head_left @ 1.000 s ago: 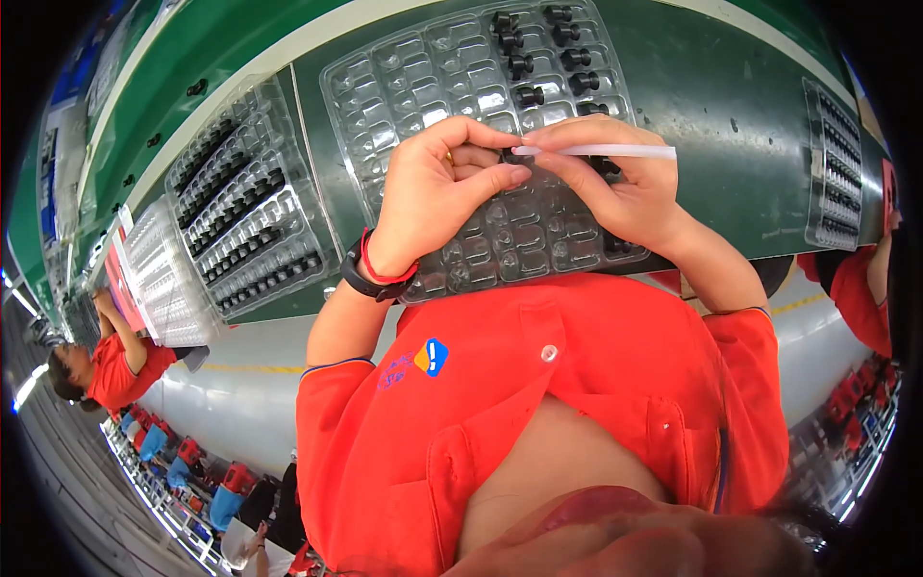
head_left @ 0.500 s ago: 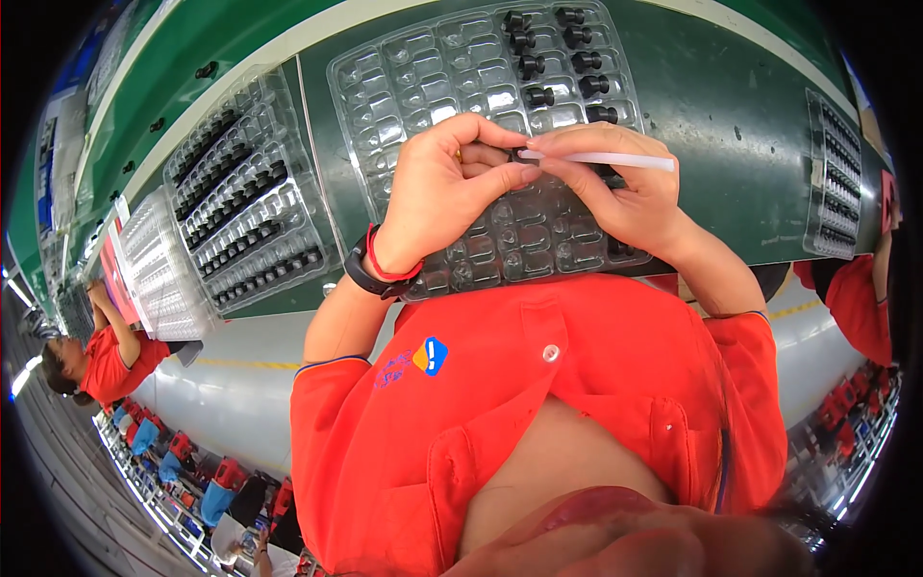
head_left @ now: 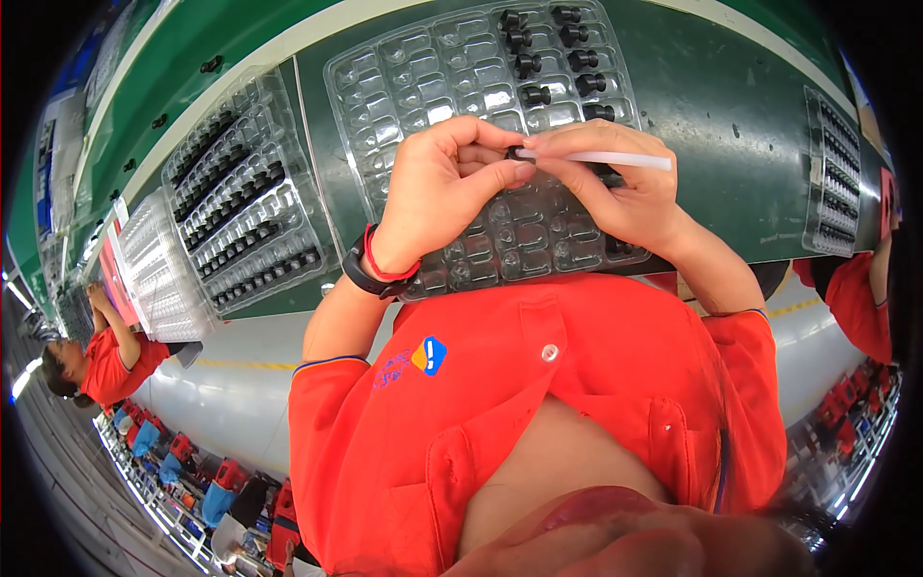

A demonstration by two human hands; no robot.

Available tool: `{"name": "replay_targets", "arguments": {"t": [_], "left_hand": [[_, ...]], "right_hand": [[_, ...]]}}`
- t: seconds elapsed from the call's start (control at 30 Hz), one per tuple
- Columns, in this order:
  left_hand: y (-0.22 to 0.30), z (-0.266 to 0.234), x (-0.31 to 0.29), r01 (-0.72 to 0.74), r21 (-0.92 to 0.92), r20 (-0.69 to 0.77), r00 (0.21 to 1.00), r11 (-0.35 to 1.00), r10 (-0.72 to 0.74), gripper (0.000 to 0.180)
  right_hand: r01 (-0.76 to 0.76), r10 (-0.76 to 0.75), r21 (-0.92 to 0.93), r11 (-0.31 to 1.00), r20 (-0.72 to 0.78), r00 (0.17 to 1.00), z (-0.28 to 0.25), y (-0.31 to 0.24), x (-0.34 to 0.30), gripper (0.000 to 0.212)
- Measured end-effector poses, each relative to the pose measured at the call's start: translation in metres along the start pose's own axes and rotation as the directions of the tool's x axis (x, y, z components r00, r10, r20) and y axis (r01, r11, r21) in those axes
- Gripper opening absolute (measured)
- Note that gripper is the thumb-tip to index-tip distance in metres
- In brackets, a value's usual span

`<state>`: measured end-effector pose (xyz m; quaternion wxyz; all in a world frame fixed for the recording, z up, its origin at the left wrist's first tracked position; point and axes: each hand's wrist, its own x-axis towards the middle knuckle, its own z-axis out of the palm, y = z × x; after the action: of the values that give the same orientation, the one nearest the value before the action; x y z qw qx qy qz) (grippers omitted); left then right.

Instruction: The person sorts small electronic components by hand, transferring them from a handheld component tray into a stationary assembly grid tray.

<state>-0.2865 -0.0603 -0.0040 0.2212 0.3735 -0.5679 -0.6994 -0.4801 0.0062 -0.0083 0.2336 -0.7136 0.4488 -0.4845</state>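
Observation:
My left hand [head_left: 452,188] pinches a small black part [head_left: 517,153] between thumb and forefinger. My right hand [head_left: 620,188] grips a thin white stick [head_left: 615,160] like a pen, its left tip touching or very close to the black part. The exact contact is hidden by my fingertips. Both hands are over a large clear plastic tray [head_left: 365,120] of moulded pockets. Several black stepped cylindrical parts [head_left: 536,95] sit in the tray's two right-hand columns, beyond my hands. My hands and forearms cover part of its pockets.
To the left, another clear tray [head_left: 310,207] holds rows of black parts, beside a stack of clear trays [head_left: 168,260]. A filled tray [head_left: 833,173] lies at the right end of the green table [head_left: 716,106]. Loose black parts [head_left: 212,63] lie at far left. Co-workers sit at both sides.
The black part shows a little more between my fingertips, and the white stick has shifted slightly left. The large tray appears shifted slightly left too. Both grips stay the same.

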Motion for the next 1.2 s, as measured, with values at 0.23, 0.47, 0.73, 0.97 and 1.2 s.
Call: {"name": "replay_targets", "arguments": {"t": [0.23, 0.47, 0.73, 0.97, 1.2], "left_hand": [[0.001, -0.001, 0.000, 0.022, -0.009, 0.018, 1.000, 1.000, -0.022, 0.020], [0.001, 0.000, 0.000, 0.022, 0.009, 0.013, 1.000, 1.000, -0.023, 0.019], [-0.001, -0.003, 0.000, 0.015, -0.006, 0.030, 0.999, 1.000, -0.015, 0.020], [0.004, -0.003, 0.000, 0.040, -0.104, 0.061, 0.998, 0.994, -0.033, 0.021], [0.028, 0.001, 0.002, -0.083, 0.213, -0.004, 0.996, 0.974, 0.086, 0.029]], "right_hand": [[0.004, -0.004, 0.013, 1.000, -0.019, 1.000, -0.001, 0.000, -0.001, 0.017], [0.012, -0.012, -0.018, 1.000, -0.009, 1.000, 0.003, 0.002, -0.001, 0.015], [-0.017, 0.017, 0.037, 0.999, 0.001, 1.000, -0.007, -0.001, -0.002, 0.014], [0.036, -0.017, 0.096, 0.995, -0.189, 0.982, -0.028, 0.005, -0.004, 0.015], [0.086, -0.074, 0.042, 0.995, -0.236, 0.969, -0.034, 0.006, -0.001, 0.016]]}}
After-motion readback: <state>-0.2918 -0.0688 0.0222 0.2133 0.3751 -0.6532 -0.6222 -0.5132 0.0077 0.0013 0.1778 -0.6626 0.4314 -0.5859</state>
